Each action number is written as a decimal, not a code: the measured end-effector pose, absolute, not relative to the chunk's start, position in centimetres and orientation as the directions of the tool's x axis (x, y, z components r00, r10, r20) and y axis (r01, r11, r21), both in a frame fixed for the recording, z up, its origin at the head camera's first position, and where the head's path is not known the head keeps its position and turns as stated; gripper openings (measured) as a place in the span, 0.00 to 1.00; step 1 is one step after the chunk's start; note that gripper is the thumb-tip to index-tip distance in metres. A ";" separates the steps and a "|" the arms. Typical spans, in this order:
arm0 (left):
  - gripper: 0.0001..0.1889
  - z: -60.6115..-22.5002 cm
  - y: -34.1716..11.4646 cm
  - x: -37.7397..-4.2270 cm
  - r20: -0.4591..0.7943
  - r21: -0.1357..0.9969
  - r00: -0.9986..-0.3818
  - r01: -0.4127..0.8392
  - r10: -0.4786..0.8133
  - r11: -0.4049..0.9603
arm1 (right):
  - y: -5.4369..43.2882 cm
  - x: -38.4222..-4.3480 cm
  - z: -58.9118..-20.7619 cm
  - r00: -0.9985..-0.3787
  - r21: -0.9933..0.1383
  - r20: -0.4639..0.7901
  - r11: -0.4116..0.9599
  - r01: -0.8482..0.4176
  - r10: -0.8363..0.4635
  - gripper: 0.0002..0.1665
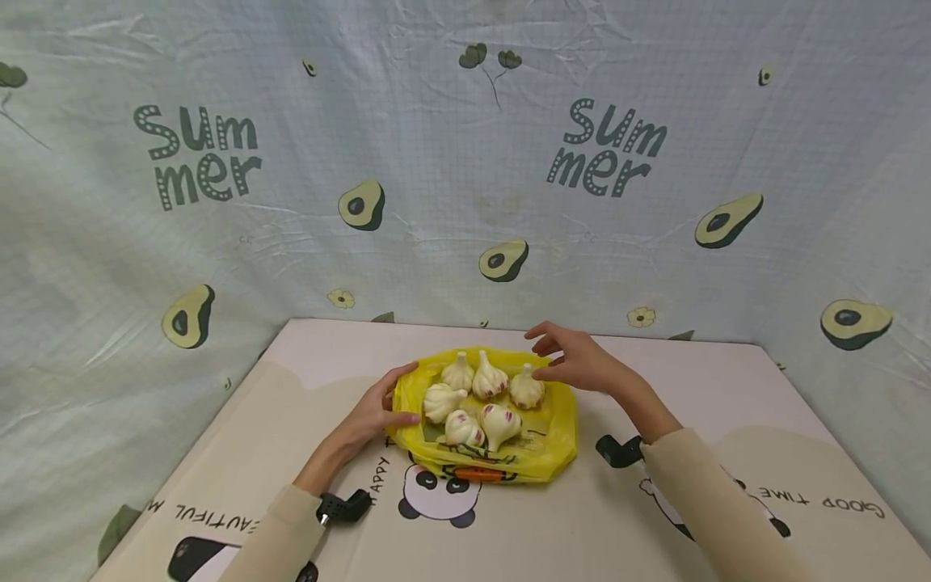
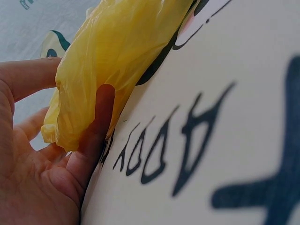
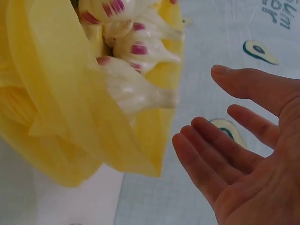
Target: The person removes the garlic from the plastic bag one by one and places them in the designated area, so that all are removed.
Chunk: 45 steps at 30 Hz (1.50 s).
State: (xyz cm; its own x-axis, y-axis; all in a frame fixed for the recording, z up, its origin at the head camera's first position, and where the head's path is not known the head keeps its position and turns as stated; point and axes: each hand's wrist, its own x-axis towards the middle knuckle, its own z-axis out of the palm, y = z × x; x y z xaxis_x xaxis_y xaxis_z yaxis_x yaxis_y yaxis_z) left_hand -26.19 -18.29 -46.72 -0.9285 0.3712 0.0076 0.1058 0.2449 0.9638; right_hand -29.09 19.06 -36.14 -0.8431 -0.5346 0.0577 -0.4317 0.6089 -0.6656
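Observation:
A yellow plastic bag [image 1: 562, 428] sits on the table with its mouth spread open. Several white garlic bulbs [image 1: 502, 424] with purple patches lie inside it, stems pointing different ways. My left hand [image 1: 378, 408] grips the bag's left side; in the left wrist view the thumb and fingers wrap around the yellow film [image 2: 126, 42]. Over the bag's right rim hovers my right hand [image 1: 578, 361], fingers loosely bent and holding nothing. The right wrist view shows that hand [image 3: 239, 164] apart from the bag, beside the stem of the nearest garlic bulb [image 3: 131, 89].
The pale table [image 1: 553, 533] carries printed pandas and lettering. A light curtain [image 1: 436, 145] with avocado prints stands behind and at both sides. Black wrist devices [image 1: 345, 507] are worn on both forearms. An orange and black mark [image 1: 480, 474] shows at the bag's front.

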 end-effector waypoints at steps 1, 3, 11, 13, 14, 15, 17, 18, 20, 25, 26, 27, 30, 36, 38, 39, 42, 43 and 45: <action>0.48 -46.7 -18.3 -26.2 0.008 0.964 -0.928 0.106 0.373 0.243 | 18.8 -29.1 -36.2 -0.841 -0.664 0.049 0.612 -0.430 -0.538 0.33; 0.48 -46.7 -18.3 -26.3 0.009 0.964 -0.927 0.107 0.374 0.242 | 18.5 -29.1 -36.4 -0.841 -0.658 0.023 0.625 -0.420 -0.541 0.33; 0.48 -46.7 -18.3 -26.2 0.005 0.964 -0.928 0.104 0.372 0.245 | 17.8 -29.1 -36.9 -0.834 -0.610 -0.082 0.689 -0.391 -0.546 0.38; 0.48 -46.7 -18.3 -26.2 0.005 0.963 -0.929 0.104 0.370 0.247 | 17.8 -29.1 -37.1 -0.836 -0.615 -0.093 0.691 -0.379 -0.541 0.39; 0.48 -46.7 -18.3 -26.2 0.005 0.963 -0.929 0.104 0.370 0.248 | 17.7 -29.2 -37.2 -0.836 -0.620 -0.097 0.690 -0.374 -0.540 0.40; 0.48 -46.7 -18.3 -26.2 0.004 0.963 -0.929 0.103 0.370 0.248 | 17.7 -29.2 -37.3 -0.835 -0.621 -0.097 0.688 -0.374 -0.541 0.40; 0.48 -46.7 -18.3 -26.2 0.003 0.963 -0.928 0.103 0.371 0.248 | 17.7 -29.2 -37.6 -0.836 -0.627 -0.097 0.685 -0.370 -0.540 0.40; 0.48 -46.7 -18.3 -26.2 0.003 0.963 -0.928 0.103 0.371 0.249 | 17.7 -29.3 -37.7 -0.836 -0.630 -0.096 0.683 -0.369 -0.540 0.40; 0.48 -46.8 -18.3 -26.2 0.002 0.963 -0.928 0.101 0.373 0.248 | 17.6 -29.2 -37.8 -0.837 -0.631 -0.094 0.683 -0.368 -0.539 0.39; 0.48 -46.7 -18.3 -26.2 0.001 0.964 -0.928 0.101 0.373 0.246 | 17.3 -29.1 -37.9 -0.838 -0.631 -0.088 0.682 -0.371 -0.538 0.37; 0.48 -46.7 -18.3 -26.2 0.003 0.964 -0.928 0.102 0.373 0.246 | 17.3 -29.1 -37.9 -0.838 -0.626 -0.088 0.685 -0.374 -0.538 0.36; 0.48 -46.7 -18.3 -26.2 0.004 0.964 -0.928 0.102 0.372 0.245 | 17.2 -29.1 -37.9 -0.838 -0.622 -0.090 0.687 -0.375 -0.538 0.36; 0.48 -46.7 -18.3 -26.1 0.006 0.965 -0.928 0.103 0.373 0.241 | 17.1 -29.2 -38.0 -0.837 -0.602 -0.094 0.700 -0.384 -0.540 0.34; 0.48 -46.6 -18.4 -26.1 -0.004 0.970 -0.928 0.087 0.372 0.226 | 17.0 -29.6 -38.4 -0.829 -0.569 -0.090 0.712 -0.412 -0.552 0.28; 0.48 -46.6 -18.3 -26.0 -0.014 0.973 -0.931 0.072 0.366 0.219 | 16.9 -29.6 -38.6 -0.831 -0.574 -0.094 0.712 -0.405 -0.549 0.26; 0.48 -46.6 -18.3 -26.0 -0.019 0.974 -0.932 0.064 0.363 0.216 | 16.9 -29.7 -38.7 -0.832 -0.574 -0.094 0.712 -0.404 -0.547 0.25; 0.48 -46.6 -18.3 -26.0 -0.027 0.975 -0.934 0.053 0.357 0.214 | 16.9 -29.7 -39.0 -0.833 -0.562 -0.092 0.718 -0.410 -0.546 0.23; 0.48 -46.6 -18.3 -26.1 -0.027 0.975 -0.933 0.054 0.358 0.215 | 16.8 -29.7 -39.1 -0.832 -0.558 -0.091 0.720 -0.413 -0.548 0.23; 0.48 -46.6 -18.3 -26.1 -0.027 0.974 -0.932 0.057 0.361 0.218 | 16.8 -29.6 -39.2 -0.827 -0.549 -0.090 0.721 -0.423 -0.554 0.23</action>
State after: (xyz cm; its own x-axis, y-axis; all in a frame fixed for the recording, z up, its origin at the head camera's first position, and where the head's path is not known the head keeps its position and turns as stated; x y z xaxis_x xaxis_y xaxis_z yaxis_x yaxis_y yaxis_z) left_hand -26.10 -18.27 -46.61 -0.9323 0.3608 -0.0267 0.0565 0.2182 0.9743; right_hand -29.60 16.78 -39.24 -0.8274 -0.5543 -0.0904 -0.4231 0.7211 -0.5487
